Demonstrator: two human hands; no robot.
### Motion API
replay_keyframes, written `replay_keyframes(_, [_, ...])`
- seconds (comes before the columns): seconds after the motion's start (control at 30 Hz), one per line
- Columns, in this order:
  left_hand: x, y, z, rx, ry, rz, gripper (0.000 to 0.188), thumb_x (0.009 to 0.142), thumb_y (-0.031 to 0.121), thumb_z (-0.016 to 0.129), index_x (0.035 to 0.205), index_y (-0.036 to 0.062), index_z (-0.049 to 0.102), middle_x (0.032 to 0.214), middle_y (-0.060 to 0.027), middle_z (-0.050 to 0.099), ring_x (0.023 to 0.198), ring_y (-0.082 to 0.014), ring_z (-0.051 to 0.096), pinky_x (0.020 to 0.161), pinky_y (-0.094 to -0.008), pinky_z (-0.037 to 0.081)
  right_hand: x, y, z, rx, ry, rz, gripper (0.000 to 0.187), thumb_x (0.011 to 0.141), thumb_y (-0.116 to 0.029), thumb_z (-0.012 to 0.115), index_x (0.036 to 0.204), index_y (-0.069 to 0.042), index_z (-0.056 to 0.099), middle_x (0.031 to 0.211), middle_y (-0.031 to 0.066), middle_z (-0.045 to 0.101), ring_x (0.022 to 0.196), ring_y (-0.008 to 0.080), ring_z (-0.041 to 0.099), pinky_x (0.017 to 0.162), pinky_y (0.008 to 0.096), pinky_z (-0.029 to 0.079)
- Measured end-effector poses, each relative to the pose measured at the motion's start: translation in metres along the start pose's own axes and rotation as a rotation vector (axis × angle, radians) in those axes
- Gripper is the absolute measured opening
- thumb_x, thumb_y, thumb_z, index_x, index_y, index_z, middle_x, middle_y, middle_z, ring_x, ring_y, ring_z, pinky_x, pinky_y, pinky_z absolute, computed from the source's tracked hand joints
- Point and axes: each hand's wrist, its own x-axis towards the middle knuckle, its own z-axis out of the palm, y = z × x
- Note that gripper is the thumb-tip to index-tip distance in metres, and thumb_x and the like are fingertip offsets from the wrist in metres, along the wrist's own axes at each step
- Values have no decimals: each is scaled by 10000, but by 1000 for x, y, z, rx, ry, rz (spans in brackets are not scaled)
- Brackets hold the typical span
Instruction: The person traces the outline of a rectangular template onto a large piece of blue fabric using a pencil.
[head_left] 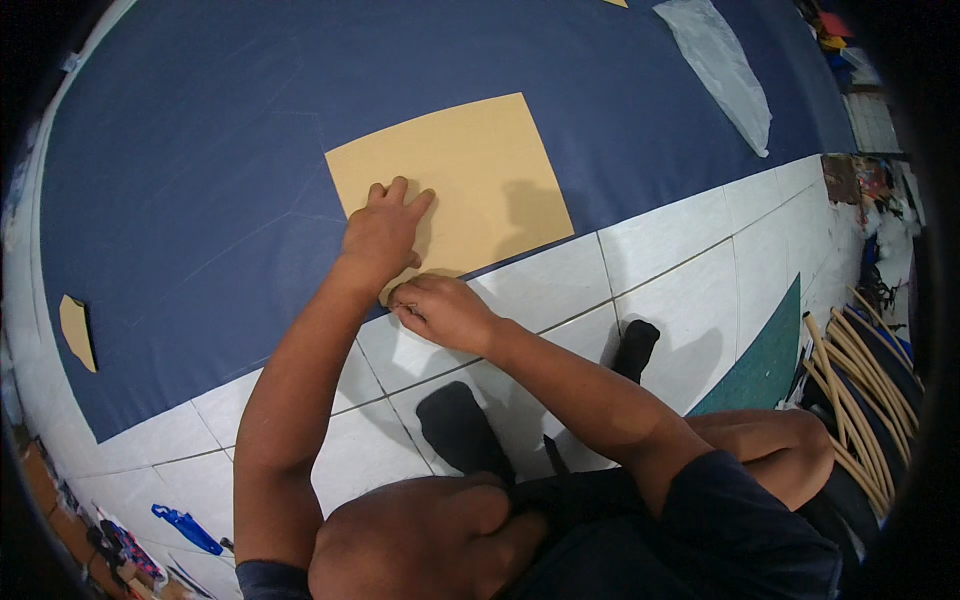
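A tan rectangular sheet (480,180) lies on a large dark blue sheet of material (200,170) spread over the floor. Its near edge runs close to the border of the blue material. My left hand (382,232) presses on the left part of the tan sheet, fingers spread. Beside it, at the sheet's near left corner, my right hand (445,312) has its fingers curled together in a pinch. Whatever is between those fingertips is too small and covered to make out. Faint pale lines mark the blue material left of my hands.
A small tan scrap (76,333) rests near the blue material's left edge. Translucent plastic (720,75) lies at the far right. White floor tiles (660,255) show in front, with a green piece (755,365), a bundle of tan rods (860,390) and a blue tool (187,528).
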Motion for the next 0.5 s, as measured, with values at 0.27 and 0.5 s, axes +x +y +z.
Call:
replay_keyframes(0.27, [1, 3, -4, -43, -116, -60, 1002, 643, 243, 948, 1521, 242, 463, 1566, -135, 409, 1394, -366, 461, 1040, -471, 550, -45, 49, -101, -211, -90, 304, 192, 916, -180, 695, 1061, -54, 685, 1021, 158, 702, 1019, 353, 670, 905, 458, 524])
replay_keyframes(0.5, [3, 5, -5, -32, -123, -67, 1017, 642, 215, 947, 1531, 234, 452, 1577, -140, 397, 1417, -367, 438, 1067, -475, 533, -85, 75, -170, -228, 77, 550, 211, 972, -184, 667, 1094, -12, 666, 1086, 188, 739, 992, 349, 723, 851, 399, 563])
